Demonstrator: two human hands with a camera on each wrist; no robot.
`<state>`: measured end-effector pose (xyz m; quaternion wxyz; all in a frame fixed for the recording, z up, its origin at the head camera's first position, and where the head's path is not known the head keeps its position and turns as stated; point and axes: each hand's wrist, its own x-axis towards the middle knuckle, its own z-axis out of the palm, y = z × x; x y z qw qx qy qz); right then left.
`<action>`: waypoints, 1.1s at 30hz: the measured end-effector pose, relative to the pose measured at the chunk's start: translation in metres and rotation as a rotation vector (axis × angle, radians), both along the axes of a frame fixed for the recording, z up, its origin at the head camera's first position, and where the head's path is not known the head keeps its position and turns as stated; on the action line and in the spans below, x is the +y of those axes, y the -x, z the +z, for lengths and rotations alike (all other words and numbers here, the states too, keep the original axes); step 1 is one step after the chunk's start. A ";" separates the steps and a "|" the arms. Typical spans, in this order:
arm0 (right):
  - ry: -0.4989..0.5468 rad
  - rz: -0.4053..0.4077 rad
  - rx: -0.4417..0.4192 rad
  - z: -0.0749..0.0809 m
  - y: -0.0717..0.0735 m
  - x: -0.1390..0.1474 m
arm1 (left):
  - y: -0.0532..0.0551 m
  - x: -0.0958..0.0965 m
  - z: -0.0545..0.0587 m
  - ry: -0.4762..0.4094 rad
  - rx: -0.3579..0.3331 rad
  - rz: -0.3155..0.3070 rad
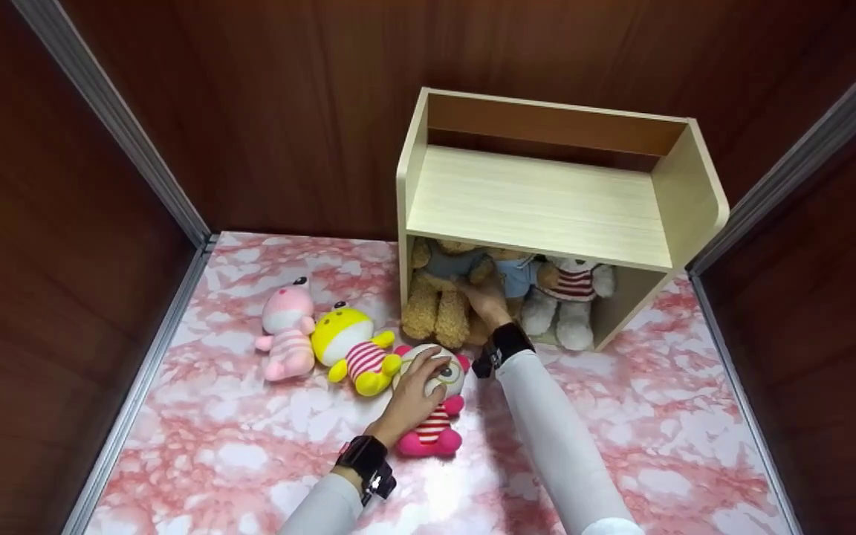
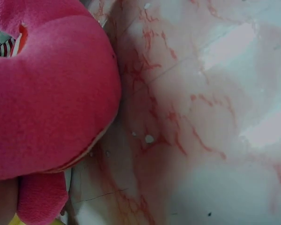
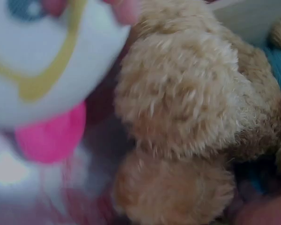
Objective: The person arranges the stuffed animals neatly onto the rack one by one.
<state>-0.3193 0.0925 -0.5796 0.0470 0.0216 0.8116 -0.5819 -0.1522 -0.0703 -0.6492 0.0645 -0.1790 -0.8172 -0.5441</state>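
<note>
Marbled floor (image 1: 250, 455) — pink doll (image 1: 434, 420) under curled, gripping left hand (image 1: 409, 397); right hand (image 1: 489, 305) at brown bear (image 1: 426, 303), hold unclear.

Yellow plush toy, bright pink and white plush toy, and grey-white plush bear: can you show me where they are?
Yellow plush toy (image 1: 364, 359): head view, on its striped tummy.
Bright pink and white plush toy (image 1: 437, 422): head view, on its striped tummy.
Grey-white plush bear (image 1: 572, 285): head view, on its striped shirt.

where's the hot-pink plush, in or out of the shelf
Out: the hot-pink plush lies on the marbled surface in front of the shelf, the left hand on its head.
</note>
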 end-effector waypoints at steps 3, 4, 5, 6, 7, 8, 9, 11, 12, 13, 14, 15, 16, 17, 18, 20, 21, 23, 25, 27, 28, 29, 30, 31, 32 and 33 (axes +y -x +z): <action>-0.127 -0.022 0.041 0.000 -0.002 0.002 | 0.003 0.001 0.014 0.030 -0.063 -0.038; -0.140 -0.025 0.046 -0.001 -0.003 0.003 | 0.005 0.001 0.020 0.048 -0.075 -0.048; -0.130 -0.029 0.048 -0.002 -0.005 0.003 | 0.006 0.001 0.026 0.080 -0.084 -0.050; -0.092 -0.023 0.054 -0.004 -0.008 0.004 | 0.009 0.001 0.033 0.114 -0.079 -0.046; -0.052 -0.024 0.062 -0.004 -0.010 0.007 | 0.013 0.002 0.040 0.153 -0.069 -0.046; -0.032 -0.028 0.068 -0.005 -0.013 0.011 | 0.017 0.003 0.046 0.194 -0.048 -0.040; -0.020 -0.032 0.076 -0.005 -0.016 0.014 | 0.022 0.004 0.051 0.231 -0.014 -0.029; -0.026 -0.046 0.109 -0.004 -0.024 0.020 | 0.032 0.006 0.057 0.300 0.066 -0.011; -0.064 -0.054 0.129 -0.003 -0.029 0.023 | 0.038 0.007 0.059 0.328 0.110 -0.009; -0.140 -0.062 0.146 -0.002 -0.034 0.026 | 0.044 0.007 0.060 0.358 0.156 -0.006; -0.228 -0.063 0.164 -0.002 -0.039 0.029 | 0.051 0.008 0.061 0.396 0.198 0.004; -0.317 -0.050 0.198 -0.001 -0.043 0.032 | 0.057 0.008 0.061 0.442 0.234 0.017; -0.414 -0.033 0.238 -0.001 -0.047 0.034 | 0.063 0.009 0.061 0.494 0.266 0.033; -0.520 -0.013 0.281 -0.002 -0.052 0.037 | 0.068 0.009 0.060 0.546 0.285 0.052; -0.614 0.013 0.333 -0.003 -0.056 0.041 | 0.073 0.010 0.059 0.600 0.295 0.073; -0.748 0.073 0.449 -0.007 -0.061 0.046 | 0.081 0.011 0.057 0.677 0.275 0.107; -0.788 0.112 0.508 -0.010 -0.063 0.050 | 0.085 0.012 0.055 0.704 0.256 0.114; -0.814 0.211 0.593 -0.015 -0.067 0.057 | 0.090 0.014 0.053 0.728 0.223 0.120; -0.795 0.324 0.633 -0.020 -0.070 0.062 | 0.095 0.016 0.051 0.732 0.216 0.124; -0.771 0.423 0.638 -0.025 -0.072 0.066 | 0.099 0.018 0.048 0.748 0.235 0.143; -0.769 0.448 0.636 -0.027 -0.073 0.067 | 0.101 0.020 0.047 0.762 0.252 0.159; -0.775 0.461 0.638 -0.029 -0.074 0.068 | 0.102 0.021 0.045 0.780 0.265 0.177; -0.791 0.461 0.642 -0.031 -0.075 0.068 | 0.103 0.022 0.042 0.800 0.280 0.196; -0.809 0.453 0.651 -0.033 -0.075 0.068 | 0.104 0.023 0.040 0.818 0.290 0.215; -0.829 0.437 0.661 -0.034 -0.075 0.068 | 0.104 0.024 0.037 0.842 0.298 0.233; -0.848 0.421 0.671 -0.036 -0.076 0.068 | 0.105 0.025 0.036 0.860 0.304 0.248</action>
